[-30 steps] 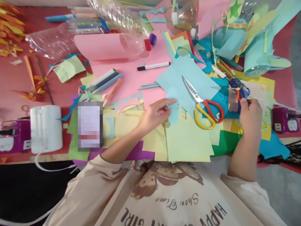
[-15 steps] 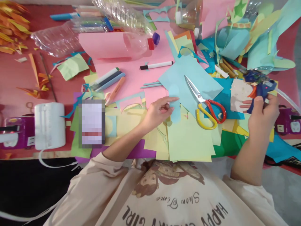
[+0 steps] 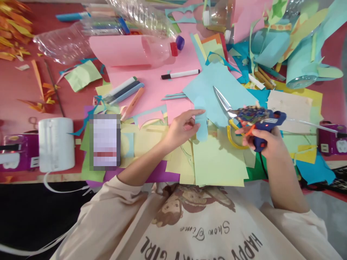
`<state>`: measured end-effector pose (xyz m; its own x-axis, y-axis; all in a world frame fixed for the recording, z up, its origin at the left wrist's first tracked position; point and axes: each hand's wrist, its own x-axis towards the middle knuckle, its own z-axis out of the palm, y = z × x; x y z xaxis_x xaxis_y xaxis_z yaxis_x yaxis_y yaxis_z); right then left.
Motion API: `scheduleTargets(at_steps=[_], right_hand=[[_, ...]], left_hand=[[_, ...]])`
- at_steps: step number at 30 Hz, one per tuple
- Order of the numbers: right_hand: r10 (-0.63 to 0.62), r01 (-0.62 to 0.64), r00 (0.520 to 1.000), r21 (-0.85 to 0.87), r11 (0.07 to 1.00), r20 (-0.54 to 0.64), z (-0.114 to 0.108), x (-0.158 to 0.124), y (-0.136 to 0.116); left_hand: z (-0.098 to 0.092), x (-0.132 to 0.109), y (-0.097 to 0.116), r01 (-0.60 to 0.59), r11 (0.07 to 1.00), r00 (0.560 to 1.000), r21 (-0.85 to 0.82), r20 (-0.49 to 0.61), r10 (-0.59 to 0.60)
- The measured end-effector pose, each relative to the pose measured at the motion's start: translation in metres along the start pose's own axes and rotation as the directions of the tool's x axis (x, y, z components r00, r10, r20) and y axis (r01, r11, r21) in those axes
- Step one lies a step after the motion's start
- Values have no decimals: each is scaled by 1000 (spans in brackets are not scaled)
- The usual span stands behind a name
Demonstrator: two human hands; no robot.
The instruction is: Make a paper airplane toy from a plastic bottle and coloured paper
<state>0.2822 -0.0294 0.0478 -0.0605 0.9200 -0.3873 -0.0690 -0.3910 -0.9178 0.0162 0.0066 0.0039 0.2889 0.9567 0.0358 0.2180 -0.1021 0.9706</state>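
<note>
My right hand (image 3: 271,141) is wrapped round a blue hot glue gun (image 3: 267,124) with an orange trigger. Its nozzle end, crusted with multicoloured scraps, points left, over the middle of the scissors (image 3: 223,101). A clear glue stick (image 3: 306,123) sticks out of its back. My left hand (image 3: 181,126) has thumb and index finger at the left and top of a small light blue paper piece (image 3: 202,130), holding it. This piece lies partly over a larger light blue sheet (image 3: 222,81) and a pale green sheet (image 3: 219,162). The scissors' red handle is mostly hidden.
A capped marker (image 3: 180,74) lies ahead. Behind it are a bottle wrapped in pink paper (image 3: 119,50) and other clear bottles. To the left are a phone-like device (image 3: 105,142) and a white box (image 3: 56,144). A blue paper-wrapped bottle (image 3: 300,68) lies right.
My right hand has brought the glue gun leftward from the right side, to above the scissors. The beige card underneath it is now uncovered. My left hand has stayed nearly still on the paper piece.
</note>
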Motion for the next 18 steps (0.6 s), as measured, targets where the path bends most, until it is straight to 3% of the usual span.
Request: scheduleTargets(at_steps=[5, 7, 12, 18], right_hand=[[15, 9, 970, -98, 995, 243, 11, 16, 2], [7, 40, 958, -157, 987, 287, 14, 23, 1], [-33, 69, 977, -167, 984, 211, 22, 36, 6], [-38, 65, 994, -274, 959, 103, 29, 36, 12]], left_hand=[[-2, 1, -4, -7, 999, 1000, 38, 8, 7], [-3, 2, -4, 9, 999, 1000, 36, 4, -9], [-5, 3, -3, 48, 998, 999, 29, -4, -48], [-5, 2, -4, 10, 999, 1000, 45, 19, -11]])
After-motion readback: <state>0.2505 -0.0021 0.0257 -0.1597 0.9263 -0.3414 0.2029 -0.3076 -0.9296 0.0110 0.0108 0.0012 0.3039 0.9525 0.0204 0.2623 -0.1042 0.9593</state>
